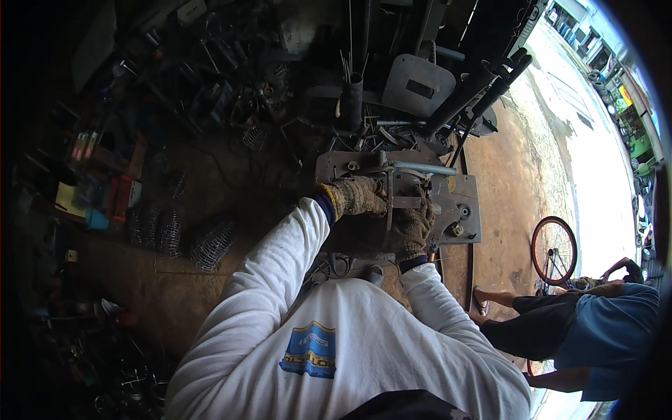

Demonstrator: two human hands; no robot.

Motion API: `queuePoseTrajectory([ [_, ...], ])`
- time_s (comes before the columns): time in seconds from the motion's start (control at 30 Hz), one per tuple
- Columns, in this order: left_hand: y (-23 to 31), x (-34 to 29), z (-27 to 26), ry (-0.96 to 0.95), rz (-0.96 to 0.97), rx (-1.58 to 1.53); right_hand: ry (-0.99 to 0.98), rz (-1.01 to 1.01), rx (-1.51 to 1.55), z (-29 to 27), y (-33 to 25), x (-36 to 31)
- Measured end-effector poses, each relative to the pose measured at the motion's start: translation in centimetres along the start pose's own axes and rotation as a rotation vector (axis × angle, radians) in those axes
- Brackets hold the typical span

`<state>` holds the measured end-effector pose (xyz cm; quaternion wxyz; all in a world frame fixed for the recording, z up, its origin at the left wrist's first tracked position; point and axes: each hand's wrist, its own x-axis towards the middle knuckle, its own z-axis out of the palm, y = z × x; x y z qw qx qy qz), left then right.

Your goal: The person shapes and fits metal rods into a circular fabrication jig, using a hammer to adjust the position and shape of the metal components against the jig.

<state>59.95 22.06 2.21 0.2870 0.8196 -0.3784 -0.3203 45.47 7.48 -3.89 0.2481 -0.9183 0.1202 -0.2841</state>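
Both of my hands wear brown knit work gloves and work over a steel plate jig (465, 227) in front of me. My left hand (358, 196) reaches in from the left, its fingers curled closed at a thin, upright, bent metal bar (390, 183). A short flat metal strip (406, 202) crosses between the hands. My right hand (413, 227) is closed at the right end of that strip. The exact fingertip contact is hidden by the gloves. Beyond the hands a grey metal tube (423, 168) lies across the plate, and bolts and round fittings stand on its right side.
Offcut metal strips (392, 136) and an upright pipe holding rods (351, 101) stand behind the jig. Coiled wire springs (213, 245) lie on the floor at left. A person in a blue shirt (616, 336) is at the right, near a bicycle wheel (554, 250).
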Motion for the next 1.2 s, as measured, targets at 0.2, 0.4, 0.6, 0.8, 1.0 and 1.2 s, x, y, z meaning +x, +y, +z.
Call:
queuePoseTrajectory([
  [0.2, -0.9, 0.6, 0.2, -0.145, -0.067, -0.140, -0.036, -0.077, -0.133, 0.5, 1.2, -0.7],
  [0.4, -1.8, 1.1, 0.7, -0.145, -0.006, -0.264, -0.028, -0.038, -0.049, 0.0, 0.9, -0.6],
  [0.6, -1.8, 0.9, 0.6, -0.122, 0.052, -0.167, -0.063, 0.030, -0.066, -0.1, 0.4, -0.5],
  [0.8, -1.3, 0.9, 0.3, -0.122, -0.003, -0.099, -0.091, 0.070, -0.045, -0.2, 0.2, -0.4],
  [1.0, -1.3, 0.7, 0.5, -0.135, -0.043, -0.236, -0.107, 0.010, -0.099, -0.8, 0.1, -0.5],
  [1.2, -2.0, 1.1, 0.7, -0.141, -0.034, -0.228, -0.094, 0.008, -0.110, 0.5, 1.2, -0.7],
])
